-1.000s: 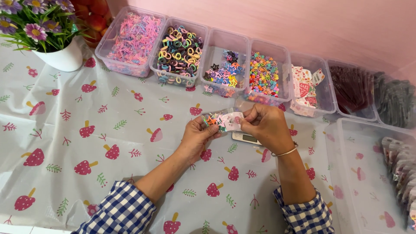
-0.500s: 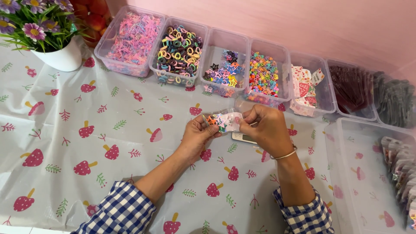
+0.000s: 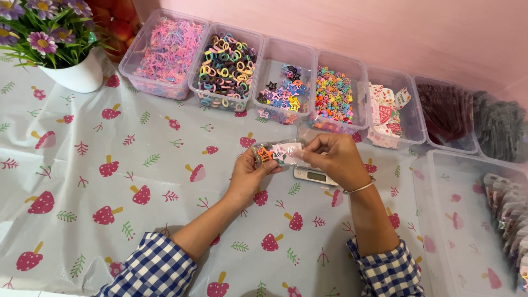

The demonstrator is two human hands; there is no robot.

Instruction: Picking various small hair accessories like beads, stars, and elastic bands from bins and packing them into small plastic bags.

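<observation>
- Small clear packet held above the strawberry-print tablecloth, just in front of the row of clear bins, with a small digital scale directly below and behind.
- Left hand closed on the packet's left end, thumb on top, fingers curled underneath.
- Right hand closed on the right end, fingertips pinching the pale flap there; a thin bangle at the wrist.
- Inside the packet: star-shaped hair clips in orange and other bright colours, loosely grouped at the left end.
- Likely very light, judging by how little the fingers strain.
- Film looks thin, soft and glossy, so probably slippery and prone to crumpling under a hard squeeze.
- Contents look hard and pointed; liable to shift or spill if the open end tips downward.
- Best hold: both short ends, pinched flat between thumb and fingers, packet kept level.
- Poor hold: the bulging middle, where clips could slide or poke through the film.
- Whether the flap is sealed: cannot tell.
- Nearby: bin of star clips, bin of small multicoloured clips, bin of hair rings, white flower pot at far left, large clear tub at right.
</observation>
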